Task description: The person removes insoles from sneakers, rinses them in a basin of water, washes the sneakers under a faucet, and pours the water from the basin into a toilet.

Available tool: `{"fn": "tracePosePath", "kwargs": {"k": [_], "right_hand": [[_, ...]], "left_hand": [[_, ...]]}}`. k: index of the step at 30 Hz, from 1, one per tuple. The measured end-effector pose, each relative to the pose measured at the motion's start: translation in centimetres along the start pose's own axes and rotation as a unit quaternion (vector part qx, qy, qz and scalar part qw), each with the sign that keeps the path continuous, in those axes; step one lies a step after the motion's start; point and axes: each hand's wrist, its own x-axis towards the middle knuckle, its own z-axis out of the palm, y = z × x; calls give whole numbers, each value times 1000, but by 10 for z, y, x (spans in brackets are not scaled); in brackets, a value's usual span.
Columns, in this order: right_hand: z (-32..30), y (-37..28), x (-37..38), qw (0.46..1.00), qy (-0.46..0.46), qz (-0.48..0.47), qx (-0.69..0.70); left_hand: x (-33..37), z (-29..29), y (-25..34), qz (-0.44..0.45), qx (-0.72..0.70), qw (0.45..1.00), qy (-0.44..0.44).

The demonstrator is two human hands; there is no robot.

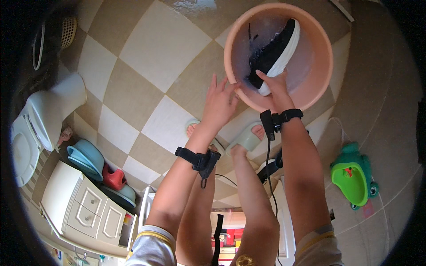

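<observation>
right arm (301,173) holds slanted shoe (274,52), toe away

Shoe sole (284,54) partly behind right hand (278,88)

Soft, moderate indoor light fills the middle, its source out of view; the pale tiles of the floor (155,48) look brightest, and a whitish glare glints near the top edge. The tiled wall (390,133) at right is dimmer, and the far left sinks into murky shadow. Black vignetting swallows the corners. Fisheye distortion bows the tile lines and the white cabinet (62,190). Fine detail is slightly soft, without strong motion blur.
</observation>
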Motion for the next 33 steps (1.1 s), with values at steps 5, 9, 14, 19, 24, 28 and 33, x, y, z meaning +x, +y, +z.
{"fn": "tracePosePath", "kwargs": {"k": [5,9,14,19,24,28,33], "right_hand": [[-14,-22,-13,994,-51,86,49],[-38,-42,-32,942,-184,132,248],[-61,-72,-55,865,-273,178,381],[-78,-93,-85,810,-353,162,439],[-104,-117,-116,758,-403,213,466],[-125,-154,-143,770,-408,181,455],[-154,-193,-154,762,-475,159,411]], "left_hand": [[-8,-14,5,-20,-1,1000,3],[-8,-18,9,-11,38,999,-5],[-3,-27,19,-2,-29,998,50],[4,-49,47,-84,-158,984,-21],[7,-54,77,-205,-483,842,-129],[1,-74,120,-201,-633,728,-170],[3,-98,145,-193,-649,698,-235]]}}
